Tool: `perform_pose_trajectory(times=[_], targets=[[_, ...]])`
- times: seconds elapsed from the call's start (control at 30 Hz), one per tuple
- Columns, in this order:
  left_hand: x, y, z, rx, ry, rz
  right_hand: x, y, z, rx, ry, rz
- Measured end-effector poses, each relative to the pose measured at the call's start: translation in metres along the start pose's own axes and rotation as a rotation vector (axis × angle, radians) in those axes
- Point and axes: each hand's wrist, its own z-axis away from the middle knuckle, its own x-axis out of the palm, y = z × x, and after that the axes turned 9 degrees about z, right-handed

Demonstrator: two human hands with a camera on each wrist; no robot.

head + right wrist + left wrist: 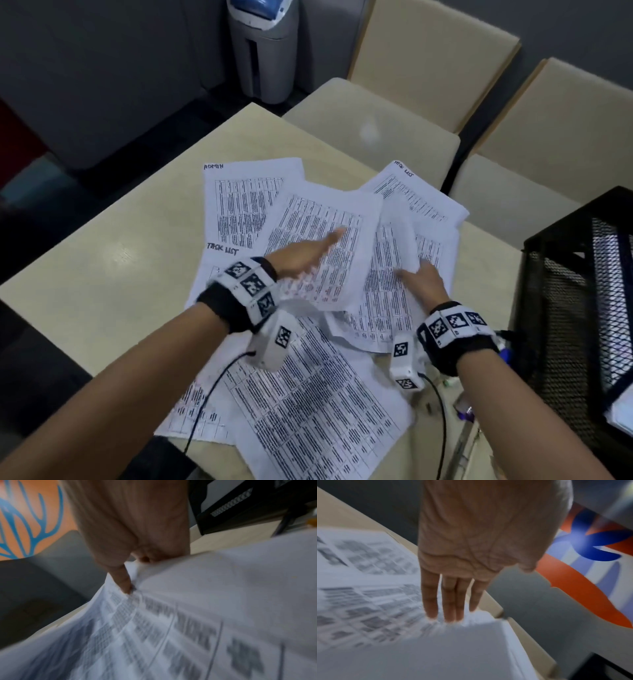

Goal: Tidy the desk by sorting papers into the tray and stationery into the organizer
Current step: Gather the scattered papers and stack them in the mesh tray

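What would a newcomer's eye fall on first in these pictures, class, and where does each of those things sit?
First, the spread of overlapping printed sheets covering the middle of the beige table. Next, the two hands working in it: the left hand lies flat with straight fingers on a raised sheet, while the right hand pinches the lifted edge of another sheet. At the right edge stands a black mesh tray.
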Motion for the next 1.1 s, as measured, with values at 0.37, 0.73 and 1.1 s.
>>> perform_pose_trajectory(times=[0.37,0.73,1.1], targets=[[-0.030,-0.047,-0.044,-0.408,0.466,-0.263,-0.020,0.009,-0.034,0.194,-0.010,-0.118],[0.005,-0.052,-0.044,-0.179,0.110,-0.119,0.029,-0.022,-0.005,-0.050,0.061,0.046],[-0.033,-0.066,-0.014,-0.142,0.319,-0.288,-0.069,-0.031,0.048,-0.368,0.325,-0.393]])
